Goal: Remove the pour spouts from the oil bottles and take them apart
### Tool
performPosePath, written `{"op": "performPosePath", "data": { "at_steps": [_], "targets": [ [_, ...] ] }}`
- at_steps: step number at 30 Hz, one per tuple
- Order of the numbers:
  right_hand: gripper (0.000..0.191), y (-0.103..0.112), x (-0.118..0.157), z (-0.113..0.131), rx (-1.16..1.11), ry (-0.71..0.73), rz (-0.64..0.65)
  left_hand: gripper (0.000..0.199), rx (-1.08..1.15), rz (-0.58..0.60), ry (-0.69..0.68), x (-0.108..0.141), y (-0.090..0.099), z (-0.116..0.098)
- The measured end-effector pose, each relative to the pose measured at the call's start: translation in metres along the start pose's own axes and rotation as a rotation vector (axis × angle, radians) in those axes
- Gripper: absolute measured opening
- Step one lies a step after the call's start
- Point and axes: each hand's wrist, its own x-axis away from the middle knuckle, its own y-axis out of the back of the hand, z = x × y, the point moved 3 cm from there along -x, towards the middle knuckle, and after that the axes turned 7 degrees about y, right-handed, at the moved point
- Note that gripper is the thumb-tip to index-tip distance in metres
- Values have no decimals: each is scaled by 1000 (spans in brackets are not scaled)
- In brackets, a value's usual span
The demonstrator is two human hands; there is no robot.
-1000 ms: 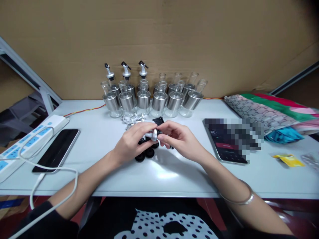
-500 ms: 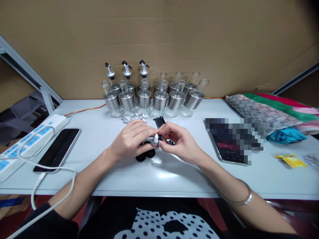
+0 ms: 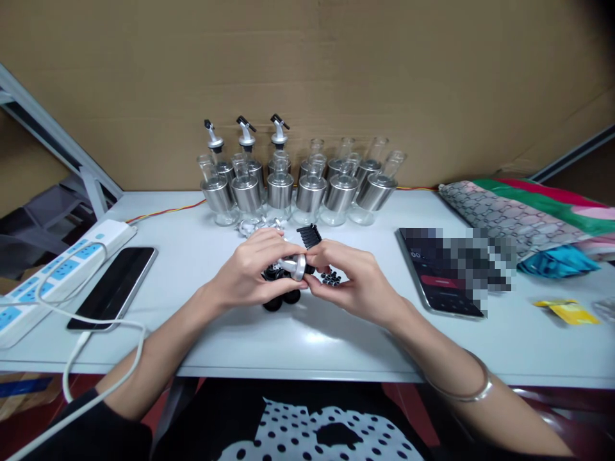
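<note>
Pinched by left hand (image 3: 250, 269) and right hand (image 3: 362, 278): a silver pourer (image 3: 294, 267), above the tabletop's (image 3: 336, 349) middle.
Near its back edge, steel-sleeved bottles (image 3: 310, 192): spouts (image 3: 246, 136) plug three; the others stand open-mouthed.

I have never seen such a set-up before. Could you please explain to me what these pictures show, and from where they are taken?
There is no machine here: you see a person's two bare hands. One camera, worn on the person's head, takes every picture, looking forward and down.

On the flat white table stand two rows of clear glass bottles with silver sleeves. Three at the back carry silver spouts with black tops. Nearer the hands lie small silver parts, round black pieces and thin black sticks.

On the left are a black rectangular phone and a white power strip with blue sockets.

The left hand holds a silver spout-like piece, and the right hand pinches its black end.
</note>
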Motion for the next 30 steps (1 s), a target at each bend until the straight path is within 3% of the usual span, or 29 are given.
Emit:
{"op": "performPosePath", "data": {
  "at_steps": [8,16,19,21,25,27,30],
  "targets": [
    [9,-2,3,5,400,345,44,29,64,-22,90,0,2,2],
    [16,-2,5,10,558,493,-2,31,247,-12,239,2,2,8],
    [11,-1,3,3,433,372,11,31,273,-6,246,3,1,13],
    [8,2,2,-5,235,161,-19,33,241,-42,213,3,0,14],
    [24,1,4,-22,-305,-316,-63,31,121,-119,95,2,-1,9],
    [28,-3,4,-24,-534,-440,-29,26,55,-122,18,3,-2,6],
    [29,-8,5,-23,-698,-552,6,24,-22,-90,-52,5,-6,5]
  ]
}}
